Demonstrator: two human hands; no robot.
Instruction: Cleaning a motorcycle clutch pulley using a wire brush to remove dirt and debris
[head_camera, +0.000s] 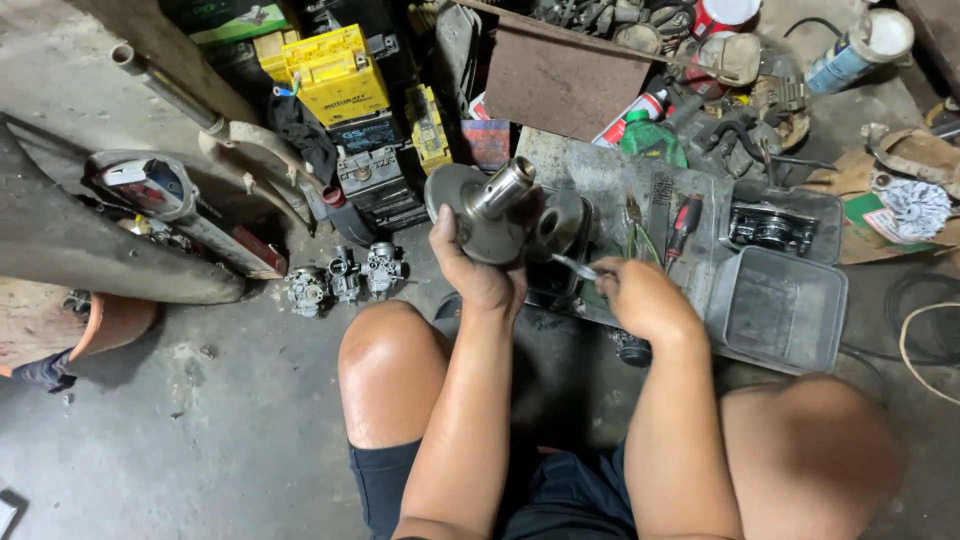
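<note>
Bare concrete floor lies open to the left of the knees, while ahead the way is hemmed by three carburettors, stacked batteries, the metal tray and a grey tub at right.

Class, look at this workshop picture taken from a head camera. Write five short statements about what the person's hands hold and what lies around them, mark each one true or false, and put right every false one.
1. The left hand holds up a round grey metal disc with a shiny shaft. True.
2. The right hand is empty. False: it grips a thin silvery metal tool.
3. A yellow box-shaped battery sits among the clutter at the top left. True.
4. The grey rectangular plastic tub to the right of the hands is full of bolts. False: it looks empty.
5. Three small grey carburettors hang on a wall. False: they stand on the concrete floor.
</note>
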